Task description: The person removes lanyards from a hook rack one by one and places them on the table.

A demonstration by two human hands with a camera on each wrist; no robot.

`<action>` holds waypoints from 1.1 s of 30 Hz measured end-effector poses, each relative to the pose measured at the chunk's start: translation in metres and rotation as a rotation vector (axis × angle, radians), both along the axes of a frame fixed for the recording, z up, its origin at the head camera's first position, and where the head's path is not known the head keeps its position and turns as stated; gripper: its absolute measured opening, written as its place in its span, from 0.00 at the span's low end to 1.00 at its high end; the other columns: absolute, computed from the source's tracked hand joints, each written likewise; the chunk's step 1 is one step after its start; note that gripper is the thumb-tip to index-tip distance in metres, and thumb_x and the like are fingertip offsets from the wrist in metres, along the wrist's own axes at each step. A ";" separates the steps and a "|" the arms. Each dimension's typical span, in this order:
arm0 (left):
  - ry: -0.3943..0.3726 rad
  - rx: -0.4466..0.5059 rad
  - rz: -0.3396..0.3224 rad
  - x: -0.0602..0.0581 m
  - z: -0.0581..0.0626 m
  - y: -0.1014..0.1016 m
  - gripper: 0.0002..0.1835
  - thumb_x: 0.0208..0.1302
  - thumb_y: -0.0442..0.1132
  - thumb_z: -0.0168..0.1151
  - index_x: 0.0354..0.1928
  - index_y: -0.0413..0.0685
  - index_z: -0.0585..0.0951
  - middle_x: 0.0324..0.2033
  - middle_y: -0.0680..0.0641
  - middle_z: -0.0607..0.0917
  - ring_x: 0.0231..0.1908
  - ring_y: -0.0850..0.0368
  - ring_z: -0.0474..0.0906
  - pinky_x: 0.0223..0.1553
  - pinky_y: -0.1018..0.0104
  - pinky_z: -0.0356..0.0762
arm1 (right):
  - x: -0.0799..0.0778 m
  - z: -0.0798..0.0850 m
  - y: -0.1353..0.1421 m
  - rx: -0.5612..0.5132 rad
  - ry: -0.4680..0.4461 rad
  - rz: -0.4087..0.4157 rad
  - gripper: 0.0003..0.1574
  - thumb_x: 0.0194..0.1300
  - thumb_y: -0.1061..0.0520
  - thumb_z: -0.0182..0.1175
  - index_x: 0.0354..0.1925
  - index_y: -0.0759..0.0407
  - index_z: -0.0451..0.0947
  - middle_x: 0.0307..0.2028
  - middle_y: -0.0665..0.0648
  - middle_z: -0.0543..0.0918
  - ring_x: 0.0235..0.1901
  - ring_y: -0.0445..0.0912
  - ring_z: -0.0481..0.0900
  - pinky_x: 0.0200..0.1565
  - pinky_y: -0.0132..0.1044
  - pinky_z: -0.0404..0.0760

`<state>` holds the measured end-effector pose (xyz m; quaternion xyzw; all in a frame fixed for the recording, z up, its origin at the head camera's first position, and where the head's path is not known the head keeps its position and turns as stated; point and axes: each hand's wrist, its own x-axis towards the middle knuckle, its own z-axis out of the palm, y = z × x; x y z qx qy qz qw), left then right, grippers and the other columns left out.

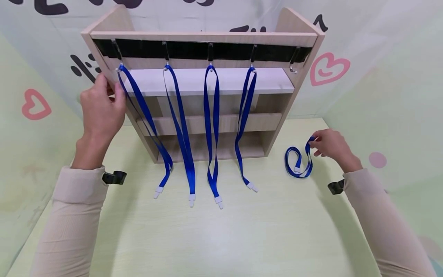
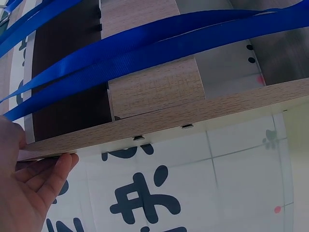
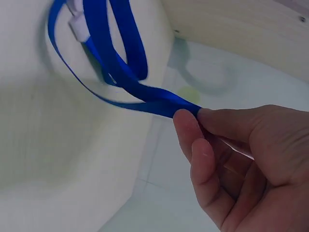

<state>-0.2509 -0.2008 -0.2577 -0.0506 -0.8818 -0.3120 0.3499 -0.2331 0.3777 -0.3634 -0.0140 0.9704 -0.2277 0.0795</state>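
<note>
Pinching a blue lanyard [image 1: 307,148], that person's right hand [image 1: 332,145], seen from the head, is right of the wooden shelf [image 1: 263,122], the lanyard's loop between them. Left wrist view: the left hand [image 2: 34,181] grips the shelf's side panel [image 2: 193,113]. Right wrist view: the band trails from pinching fingertips [image 3: 186,124] toward its white clip [image 3: 81,27].

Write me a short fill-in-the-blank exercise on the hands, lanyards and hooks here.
1. The person's ____ hand grips the wooden rack.
2. The person's ____ hand pinches a loose lanyard.
3. In total, ____ lanyards hang from hooks.
4. Exactly ____ hook is bare.
Missing words: left; right; four; one
</note>
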 end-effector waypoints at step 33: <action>0.001 0.002 -0.005 -0.001 -0.001 -0.001 0.21 0.74 0.44 0.45 0.52 0.32 0.78 0.45 0.35 0.87 0.48 0.43 0.85 0.50 0.67 0.83 | -0.002 -0.019 -0.010 0.143 0.060 0.037 0.24 0.68 0.61 0.56 0.60 0.69 0.72 0.49 0.72 0.83 0.33 0.55 0.86 0.27 0.40 0.79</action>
